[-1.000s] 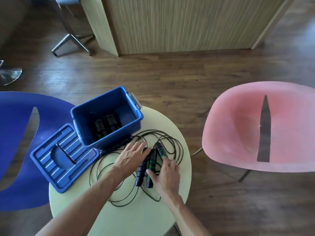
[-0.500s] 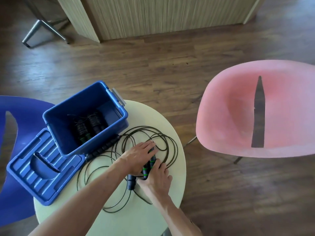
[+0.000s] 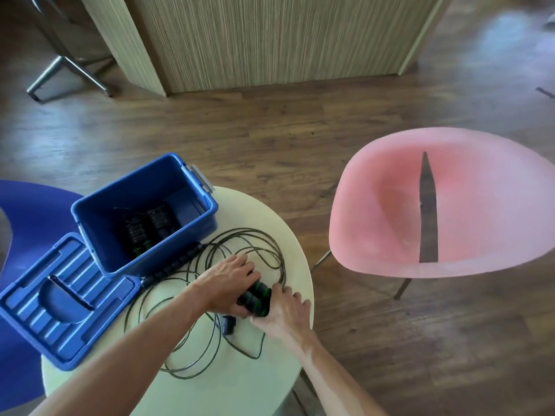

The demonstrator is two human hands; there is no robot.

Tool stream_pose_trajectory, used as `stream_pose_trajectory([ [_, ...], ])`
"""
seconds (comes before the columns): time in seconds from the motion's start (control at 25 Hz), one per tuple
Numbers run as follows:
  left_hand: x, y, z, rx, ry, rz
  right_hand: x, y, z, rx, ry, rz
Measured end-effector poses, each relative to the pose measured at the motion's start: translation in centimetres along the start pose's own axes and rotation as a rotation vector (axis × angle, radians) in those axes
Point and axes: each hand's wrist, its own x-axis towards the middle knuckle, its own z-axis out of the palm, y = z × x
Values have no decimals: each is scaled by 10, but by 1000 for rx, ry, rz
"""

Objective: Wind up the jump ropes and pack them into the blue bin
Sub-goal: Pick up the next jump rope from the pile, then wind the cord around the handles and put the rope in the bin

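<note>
The blue bin (image 3: 210, 210) stands open at the back left of the round table, with two wound jump ropes (image 3: 147, 231) inside. Loose black rope (image 3: 255, 235) lies in coils across the tabletop. My left hand (image 3: 228, 283) grips a pair of black handles with green rings (image 3: 255, 297), held side by side. From the right, my right hand (image 3: 282, 310) holds the same pair. Another black handle (image 3: 174, 264) lies along the bin's front wall, and the end of a further handle (image 3: 227, 324) pokes out below my hands.
The bin's blue lid (image 3: 60, 298) lies upturned on the table (image 3: 240, 385) at the left, overhanging its edge. A pink chair (image 3: 450, 211) stands to the right, a blue chair (image 3: 27, 214) to the left. A wood-panelled counter (image 3: 270, 40) rises beyond.
Both hands have closed around the two green-ringed handles and brought them together side by side. The camera has shifted, so the table appears lower and more to the left.
</note>
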Motion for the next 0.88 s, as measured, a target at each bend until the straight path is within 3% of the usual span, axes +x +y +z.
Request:
stream_pose_trajectory([
  [0.36, -69, 16, -91, -64, 301, -273, -44, -37, -87, -220, 446, -384],
  [0.52, -114, 9, -144, -79, 374, -361, -64, -85, -159, -314, 385, -551],
  [0.72, -184, 9, -224, -244, 557, -415, -107, -155, -235, -456, 455, -754],
  [0.88, -235, 15, -257, -331, 664, -461, -143, -198, -266, -388, 449, -860],
])
